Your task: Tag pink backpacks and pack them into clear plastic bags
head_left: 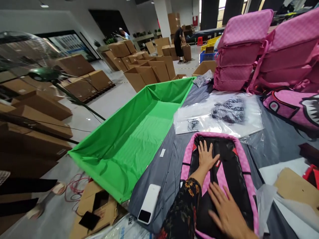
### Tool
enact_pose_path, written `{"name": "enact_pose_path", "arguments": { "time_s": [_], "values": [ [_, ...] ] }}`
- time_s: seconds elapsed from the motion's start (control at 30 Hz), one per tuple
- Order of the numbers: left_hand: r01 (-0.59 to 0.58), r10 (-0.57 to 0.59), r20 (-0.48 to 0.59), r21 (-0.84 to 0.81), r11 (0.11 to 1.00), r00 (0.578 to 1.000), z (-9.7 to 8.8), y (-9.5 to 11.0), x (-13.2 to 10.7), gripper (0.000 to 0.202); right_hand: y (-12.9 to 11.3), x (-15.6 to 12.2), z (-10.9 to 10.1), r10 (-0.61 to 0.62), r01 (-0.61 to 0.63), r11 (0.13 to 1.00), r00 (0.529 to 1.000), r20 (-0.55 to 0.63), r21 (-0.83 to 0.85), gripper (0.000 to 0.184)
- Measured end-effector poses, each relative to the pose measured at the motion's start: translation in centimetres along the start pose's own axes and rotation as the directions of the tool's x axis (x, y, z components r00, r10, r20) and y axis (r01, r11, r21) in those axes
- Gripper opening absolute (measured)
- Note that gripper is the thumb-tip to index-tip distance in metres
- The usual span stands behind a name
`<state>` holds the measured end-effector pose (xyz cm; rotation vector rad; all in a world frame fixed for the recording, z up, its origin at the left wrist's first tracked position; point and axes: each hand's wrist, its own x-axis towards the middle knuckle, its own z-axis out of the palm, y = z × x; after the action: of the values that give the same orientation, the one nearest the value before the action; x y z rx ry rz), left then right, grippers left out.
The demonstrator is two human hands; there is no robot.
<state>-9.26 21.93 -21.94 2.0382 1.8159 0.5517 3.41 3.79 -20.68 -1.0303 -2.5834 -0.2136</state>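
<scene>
A pink and black backpack (219, 172) lies flat on the grey cloth-covered table in front of me, straps side up. My left hand (206, 156) rests on its upper part with the fingers spread, a dark flowered sleeve behind it. Lower down, my right hand (228, 209) lies over the black and pink panel, fingers stretched out and slightly blurred. Neither hand grips anything. Just beyond the backpack's top are clear plastic bags (221, 114) with black printing. A white phone (149, 204) sits to the left on the grey cloth (166, 172).
A green fabric-lined bin (139, 129) adjoins the table's left side. Stacked pink backpacks (241, 49) rise at the back right, near a pink shark-face bag (291, 106). Cardboard (296, 189) lies right. Beyond stand a fan (42, 74), cartons (149, 71) and a person (178, 41).
</scene>
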Motion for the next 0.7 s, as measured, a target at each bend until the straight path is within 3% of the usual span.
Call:
{"name": "enact_pose_path", "arguments": {
  "time_s": [0.1,0.17,0.2,0.23,0.27,0.3,0.33,0.4,0.5,0.53,0.57,0.7],
  "values": [
    [-0.071,0.083,0.099,-0.124,0.99,0.992,-2.1,-0.1,-2.3,0.051,2.6,1.8,2.5,0.182,-0.188,0.981,0.977,0.11,0.049,0.05],
    [-0.225,0.259,0.186,-0.185,0.957,0.948,-3.5,-0.1,-5.8,0.035,4.2,2.6,4.3,0.228,-0.241,0.967,0.964,0.137,0.087,0.049],
    [-0.357,0.404,0.247,-0.215,0.909,0.881,-4.1,0.0,-7.8,0.029,4.5,2.6,5.1,0.242,-0.258,0.96,0.96,0.142,0.105,0.051],
    [-0.497,0.554,0.316,-0.247,0.832,0.77,-4.6,0.2,-9.9,0.027,4.6,2.6,5.7,0.254,-0.273,0.954,0.956,0.145,0.125,0.052],
    [-0.622,0.674,0.385,-0.27,0.735,0.63,-4.9,0.4,-11.7,0.032,4.4,2.4,6.1,0.266,-0.286,0.947,0.953,0.147,0.144,0.053],
    [-0.714,0.742,0.447,-0.271,0.645,0.5,-5.0,0.6,-13.2,0.037,4.2,2.2,6.3,0.276,-0.298,0.941,0.95,0.146,0.162,0.053],
    [-0.777,0.764,0.501,-0.251,0.578,0.406,-4.9,0.8,-14.3,0.041,3.9,2.0,6.5,0.286,-0.309,0.934,0.947,0.145,0.18,0.052],
    [-0.844,0.757,0.566,-0.186,0.503,0.327,-4.2,0.8,-15.1,0.038,3.6,1.7,6.7,0.3,-0.326,0.919,0.943,0.143,0.22,0.049],
    [-0.902,0.801,0.567,-0.217,0.373,0.194,-2.3,-0.4,-14.4,0.03,4.0,1.6,7.1,0.328,-0.352,0.888,0.936,0.128,0.297,0.045],
    [-0.905,0.808,0.561,-0.229,0.36,0.179,-1.6,-0.9,-14.1,0.031,4.4,1.6,7.2,0.344,-0.365,0.873,0.931,0.12,0.324,0.044],
    [-0.9,0.806,0.559,-0.225,0.375,0.196,-1.0,-1.5,-13.9,0.033,4.7,1.6,7.3,0.362,-0.377,0.857,0.925,0.111,0.351,0.045],
    [-0.861,0.755,0.566,-0.146,0.488,0.332,0.3,-2.7,-14.0,0.032,5.2,1.3,5.4,0.382,-0.372,0.811,0.921,0.072,0.453,0.046]
  ]
}}
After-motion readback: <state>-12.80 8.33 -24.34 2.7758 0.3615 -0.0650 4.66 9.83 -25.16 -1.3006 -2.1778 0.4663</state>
